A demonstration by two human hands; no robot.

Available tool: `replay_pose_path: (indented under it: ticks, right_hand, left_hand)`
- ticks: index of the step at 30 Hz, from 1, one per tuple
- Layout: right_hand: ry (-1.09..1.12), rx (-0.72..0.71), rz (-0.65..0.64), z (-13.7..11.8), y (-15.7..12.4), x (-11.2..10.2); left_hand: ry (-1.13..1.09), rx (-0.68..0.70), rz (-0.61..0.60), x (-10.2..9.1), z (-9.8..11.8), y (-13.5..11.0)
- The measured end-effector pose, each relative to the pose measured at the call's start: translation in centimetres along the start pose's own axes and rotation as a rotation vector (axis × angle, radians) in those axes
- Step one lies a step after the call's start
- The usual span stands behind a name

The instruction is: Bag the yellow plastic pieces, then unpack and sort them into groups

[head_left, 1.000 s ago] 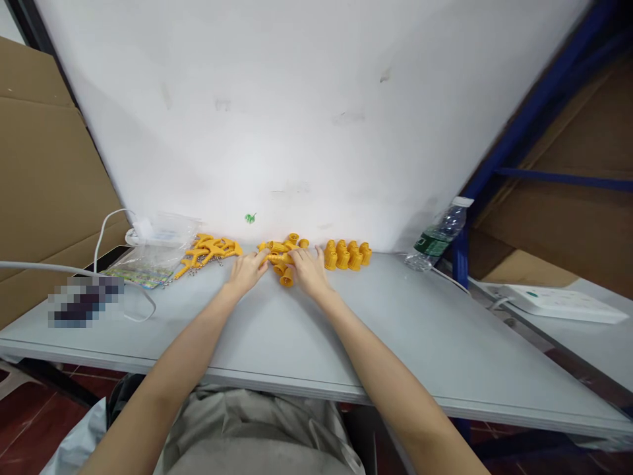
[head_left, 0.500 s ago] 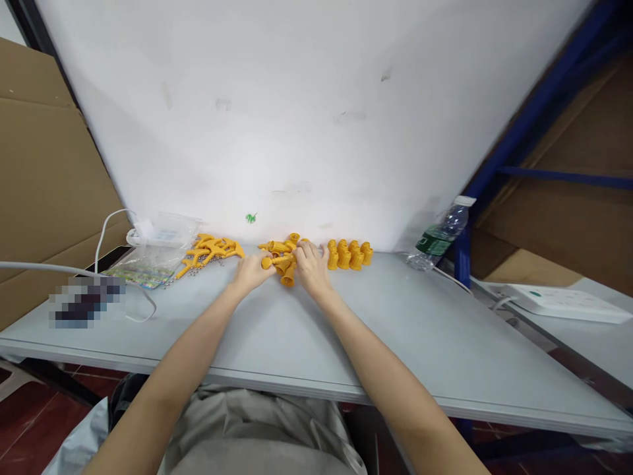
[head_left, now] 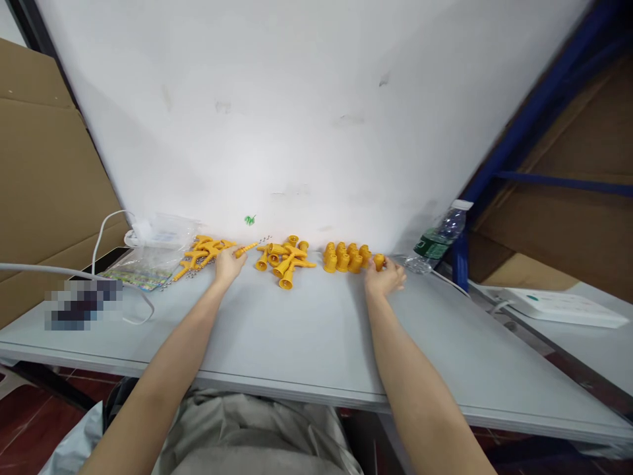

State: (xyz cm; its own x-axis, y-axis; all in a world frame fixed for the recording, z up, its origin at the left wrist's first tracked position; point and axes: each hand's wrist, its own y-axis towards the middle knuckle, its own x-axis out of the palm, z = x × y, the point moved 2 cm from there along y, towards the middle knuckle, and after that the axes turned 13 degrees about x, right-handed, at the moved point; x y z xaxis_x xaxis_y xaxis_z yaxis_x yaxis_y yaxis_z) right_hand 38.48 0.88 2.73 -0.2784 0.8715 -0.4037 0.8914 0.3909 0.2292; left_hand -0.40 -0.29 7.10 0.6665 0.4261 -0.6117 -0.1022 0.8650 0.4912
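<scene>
My left hand pinches a yellow rod-shaped part, with a thin, twisted metal piece sticking out of its far end. To its left lies a pile of similar yellow rods, with small metal bits around them. My right hand has its fingers around a yellow cup-shaped part at the right end of several rows of such cups. Between my hands rests a heap of yellow trumpet-shaped pieces, each with a flared mouth and a stem.
A water bottle leans at the right near a blue metal frame. Clear plastic bags, a white cable and a blurred-out item lie left. A power strip sits far right. A white panel stands behind the table.
My hands have moved apart from the middle heap, the left to the left and the right to the cups. The left now holds a rod, and the right grips the end cup.
</scene>
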Motion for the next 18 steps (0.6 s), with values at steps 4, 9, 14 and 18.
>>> replay_pose_path:
  ticks: [4, 9, 14, 18]
  right_hand:
    - [-0.079, 0.099, -0.123, 1.3, 0.7, 1.3]
    - [-0.044, 0.068, -0.185, 1.6, 1.1, 2.0]
    - [0.088, 0.048, -0.114, 1.9, 1.1, 2.2]
    - [0.107, 0.060, -0.082, 2.0, 1.0, 2.2]
  left_hand:
    - [0.112, 0.037, 0.068, -1.0, -0.5, 1.2]
    - [0.230, 0.112, 0.045, -2.5, -2.1, 3.9]
    - [0.333, 0.250, -0.119, -3.0, -5.1, 6.1]
    - [0.356, 0.216, -0.230, -2.6, -7.4, 6.5]
